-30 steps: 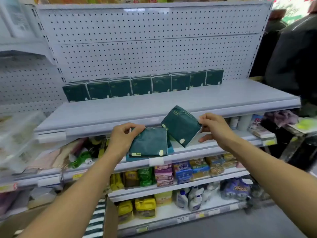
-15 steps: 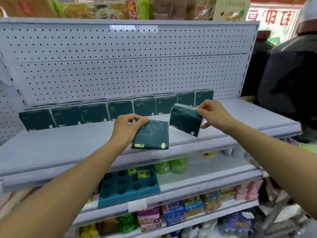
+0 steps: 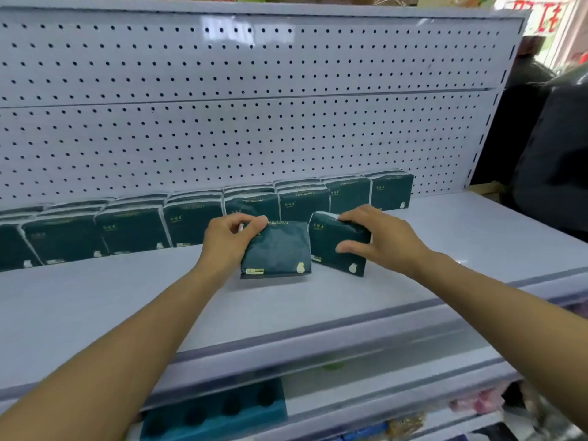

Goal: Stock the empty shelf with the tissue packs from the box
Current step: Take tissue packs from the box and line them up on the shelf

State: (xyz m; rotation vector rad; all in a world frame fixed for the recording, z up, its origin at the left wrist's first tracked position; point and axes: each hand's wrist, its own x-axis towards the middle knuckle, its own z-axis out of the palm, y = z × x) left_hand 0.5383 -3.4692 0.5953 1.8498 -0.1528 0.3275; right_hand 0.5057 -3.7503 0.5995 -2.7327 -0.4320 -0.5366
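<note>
Pegboard-backed shelf (image 3: 95, 300), store aisle. Left hand (image 3: 227, 241) grips one tissue pack (image 3: 276, 249), right hand (image 3: 381, 240) grips another pack (image 3: 337, 246), both low over mid-shelf. Back row of packs (image 3: 191, 218) already stands; front still bare. Box not visible.

- Two bare forearms reach in from the lower corners of the view; no sleeve shows on either as far as the frame edge.
- The left hand (image 3: 227, 240) wears no glove, ring or watch.
- The right hand (image 3: 380, 241) is likewise bare, with nothing at its wrist.
- Fingernails look short and unpainted, though the picture is too soft to be sure.
</note>
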